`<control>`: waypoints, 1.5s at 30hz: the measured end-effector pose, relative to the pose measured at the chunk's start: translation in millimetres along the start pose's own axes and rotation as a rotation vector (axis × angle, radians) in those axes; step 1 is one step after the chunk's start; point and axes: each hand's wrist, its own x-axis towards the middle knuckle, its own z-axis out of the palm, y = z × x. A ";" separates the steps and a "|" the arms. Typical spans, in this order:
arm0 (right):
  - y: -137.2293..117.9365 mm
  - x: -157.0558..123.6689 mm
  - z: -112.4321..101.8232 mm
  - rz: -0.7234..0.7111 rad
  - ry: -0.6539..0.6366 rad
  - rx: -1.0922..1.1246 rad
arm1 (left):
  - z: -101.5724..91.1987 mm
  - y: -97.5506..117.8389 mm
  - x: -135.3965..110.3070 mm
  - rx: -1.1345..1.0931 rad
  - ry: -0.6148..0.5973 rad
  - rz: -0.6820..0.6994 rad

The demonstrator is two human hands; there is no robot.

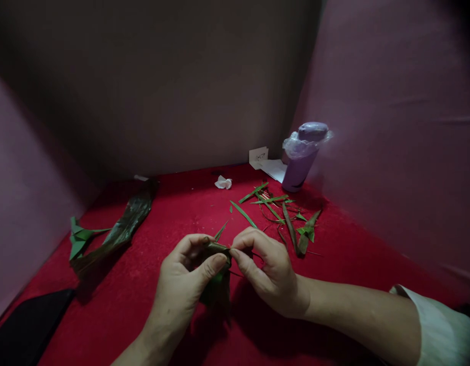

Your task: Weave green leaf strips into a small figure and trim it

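Observation:
A folded green leaf (215, 290) with a brownish rolled edge is held above the red cloth. My left hand (187, 277) grips it between thumb and fingers, the thumb on the near side. My right hand (265, 272) pinches at the leaf's right end, thumb against forefinger. Whether that pinch holds the leaf itself or a thin strip is too small to tell. Cut green leaf strips (243, 213) lie just beyond my hands.
Brown and green leaf scraps (301, 234) and thin sticks lie to the right. Behind them stands a purple tumbler (299, 168) with plastic wrap, beside white papers (273, 168). A crumpled tissue (223, 183) lies mid-table. Left are a long dark leaf (124, 223), a folded leaf piece (79, 236) and a black flat object (32, 325).

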 end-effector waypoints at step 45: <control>-5.7 1.1 -1.4 -0.003 0.016 0.053 | -0.9 -6.6 -8.6 0.064 -0.013 0.068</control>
